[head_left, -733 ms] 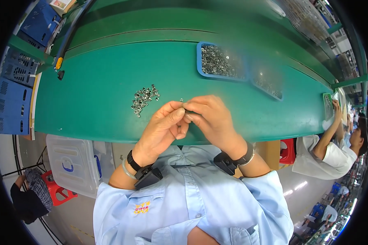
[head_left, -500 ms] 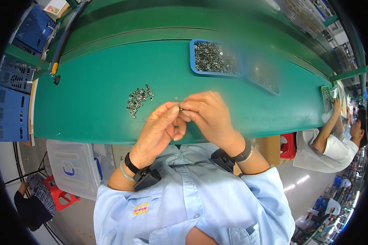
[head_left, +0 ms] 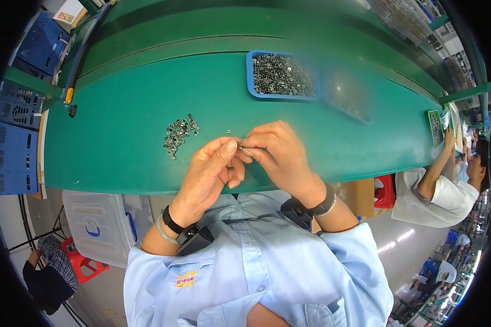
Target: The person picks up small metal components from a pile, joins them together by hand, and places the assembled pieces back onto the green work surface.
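My worktop (head_left: 114, 163) is plain green, and the loose pile of metal bits (head_left: 175, 136) on it is silvery, with dark glints; the tiny piece (head_left: 241, 146) I hold looks dark. The tray (head_left: 250, 76) has a blue rim. My shirt (head_left: 294, 267) is pale blue, with yellow and pink embroidery (head_left: 186, 279), and my left wrist strap (head_left: 172, 220) is black. To my left are blue crates (head_left: 15, 169), a red stool (head_left: 83, 267), a see-through whitish box (head_left: 95, 210) with blue handles (head_left: 131, 226), and dark-and-light checked cloth (head_left: 59, 259).

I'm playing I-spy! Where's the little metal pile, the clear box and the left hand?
Little metal pile (head_left: 177, 135), head view: its middle.
Clear box (head_left: 95, 216), head view: its lid.
Left hand (head_left: 213, 165), head view: its middle.
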The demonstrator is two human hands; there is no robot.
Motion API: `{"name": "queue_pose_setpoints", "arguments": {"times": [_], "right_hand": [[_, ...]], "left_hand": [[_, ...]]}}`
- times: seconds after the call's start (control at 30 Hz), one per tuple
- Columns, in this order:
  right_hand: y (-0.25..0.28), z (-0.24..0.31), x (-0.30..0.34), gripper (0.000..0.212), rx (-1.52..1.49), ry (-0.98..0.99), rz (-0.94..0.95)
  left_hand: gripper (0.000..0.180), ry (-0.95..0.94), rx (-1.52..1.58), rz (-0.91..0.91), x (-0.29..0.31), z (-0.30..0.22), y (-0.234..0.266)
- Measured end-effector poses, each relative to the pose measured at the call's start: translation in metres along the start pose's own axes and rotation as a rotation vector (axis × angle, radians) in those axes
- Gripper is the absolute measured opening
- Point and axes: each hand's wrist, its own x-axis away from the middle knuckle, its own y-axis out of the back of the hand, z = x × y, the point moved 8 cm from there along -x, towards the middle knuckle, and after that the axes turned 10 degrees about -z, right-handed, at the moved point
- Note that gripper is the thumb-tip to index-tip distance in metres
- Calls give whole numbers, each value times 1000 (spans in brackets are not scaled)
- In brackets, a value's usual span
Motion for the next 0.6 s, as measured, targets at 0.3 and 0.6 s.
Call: {"name": "queue_pose_setpoints", "arguments": {"times": [0.3, 0.6], "right_hand": [[-1, -1, 5, 19, -6, -8, 0], [-2, 0, 6, 17, 1, -19, 11]], "left_hand": [[18, 6, -15, -27, -3, 5, 6], [16, 6, 2, -38, -2, 7, 5]]}}
